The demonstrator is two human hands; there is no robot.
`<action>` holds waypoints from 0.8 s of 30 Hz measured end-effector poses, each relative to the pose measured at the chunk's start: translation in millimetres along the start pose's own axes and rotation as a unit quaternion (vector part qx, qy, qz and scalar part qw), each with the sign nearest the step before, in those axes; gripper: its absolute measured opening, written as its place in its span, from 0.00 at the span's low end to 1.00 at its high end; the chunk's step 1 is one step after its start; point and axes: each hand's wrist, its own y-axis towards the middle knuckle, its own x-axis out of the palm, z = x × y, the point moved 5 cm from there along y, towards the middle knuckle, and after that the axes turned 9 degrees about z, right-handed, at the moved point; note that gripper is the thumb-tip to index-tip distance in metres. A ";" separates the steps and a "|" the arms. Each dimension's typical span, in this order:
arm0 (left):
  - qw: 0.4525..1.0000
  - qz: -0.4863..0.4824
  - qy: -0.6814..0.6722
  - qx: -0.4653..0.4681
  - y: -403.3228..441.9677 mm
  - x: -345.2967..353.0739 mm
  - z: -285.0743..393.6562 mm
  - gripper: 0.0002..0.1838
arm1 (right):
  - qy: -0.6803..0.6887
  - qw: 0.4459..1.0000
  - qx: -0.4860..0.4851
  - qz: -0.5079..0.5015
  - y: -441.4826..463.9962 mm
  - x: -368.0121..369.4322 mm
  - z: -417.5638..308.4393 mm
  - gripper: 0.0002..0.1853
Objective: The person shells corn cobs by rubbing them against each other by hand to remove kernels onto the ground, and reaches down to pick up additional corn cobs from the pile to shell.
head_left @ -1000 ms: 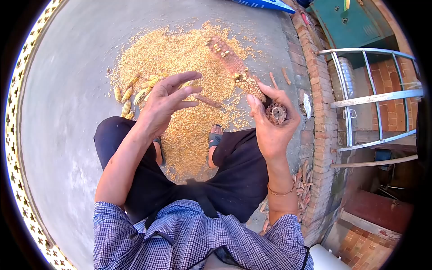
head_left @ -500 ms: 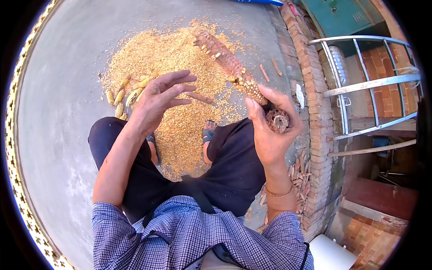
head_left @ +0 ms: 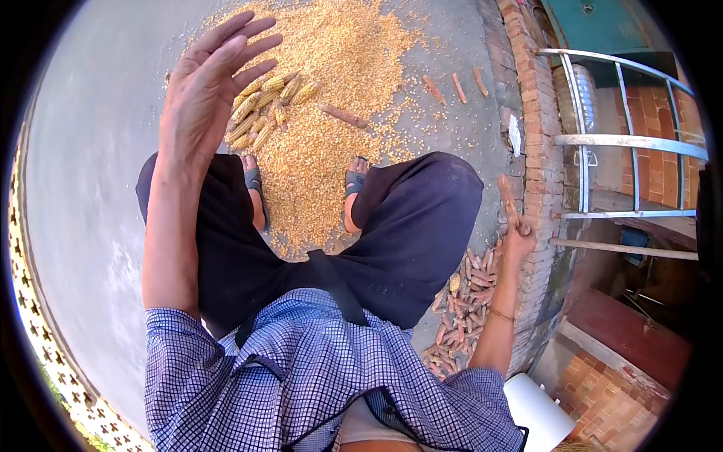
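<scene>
Hands are well apart: left hand (head_left: pixel 192 98) is open, just left of the kernel pile (head_left: pixel 320 184); right hand (head_left: pixel 518 242) grips a cob (head_left: pixel 507 197) right of that pile. Looks like the setting-aside bit; letting go just calls for loosened fingers.

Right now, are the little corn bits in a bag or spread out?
Spread out: the kernels lie loose across the grey floor, strays scattered around them.

No readable text, label, brand, number or sign shows anywhere. Distant surfaces at the right appear unmarked, though the curved view leaves them small.
</scene>
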 end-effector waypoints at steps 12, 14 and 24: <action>0.994 0.094 -0.047 0.022 -10.4 1.6 21.7 0.25 | -0.545 0.807 0.221 0.057 -95.9 -195.7 210.8 0.19; 0.993 0.106 -0.039 0.026 -9.5 3.1 19.3 0.25 | -0.316 0.929 0.149 0.120 -89.7 -150.0 165.5 0.21; 0.994 0.077 0.028 0.069 3.8 -27.0 20.7 0.25 | 0.194 0.932 -0.307 0.006 -67.3 48.9 -291.8 0.15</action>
